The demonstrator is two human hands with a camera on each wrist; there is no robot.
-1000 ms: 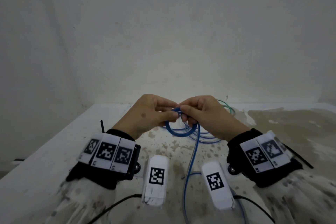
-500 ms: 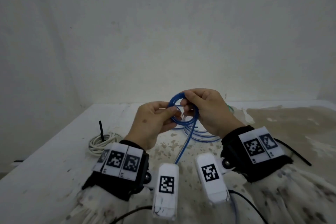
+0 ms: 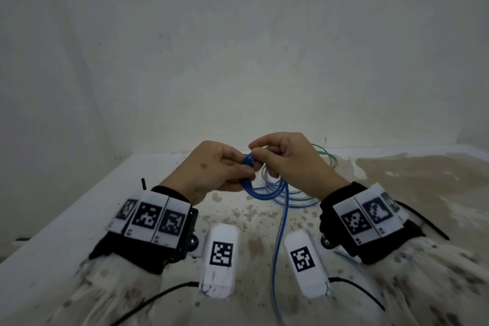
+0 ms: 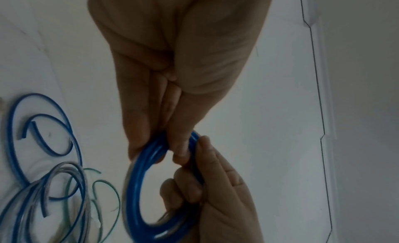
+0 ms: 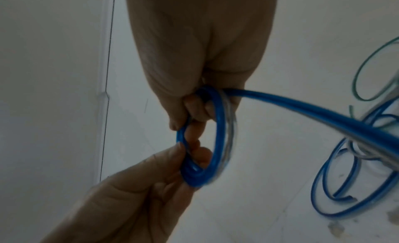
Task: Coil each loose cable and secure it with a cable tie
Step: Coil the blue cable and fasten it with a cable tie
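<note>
At the far left, a thin black stick (image 3: 143, 183) poked up behind the left wrist, next to the edge of the white table (image 3: 66, 219). The left hand (image 3: 211, 169) was held up over the table, with its thumb and fingers pinched tight on one side of a small ring of blue cable (image 4: 138, 175). The ring had a few loops stacked together. The right hand (image 3: 288, 164) was touching the left one, and its curled fingers gripped the other side of the same ring. From the ring, a long blue tail ran down toward the person, between the two white camera boxes (image 3: 221, 254). More loose blue and clear loops (image 3: 293, 200) lay on the spotty table under the right hand. Farther right, a thin green wire (image 3: 326, 157) curled beside them.
</note>
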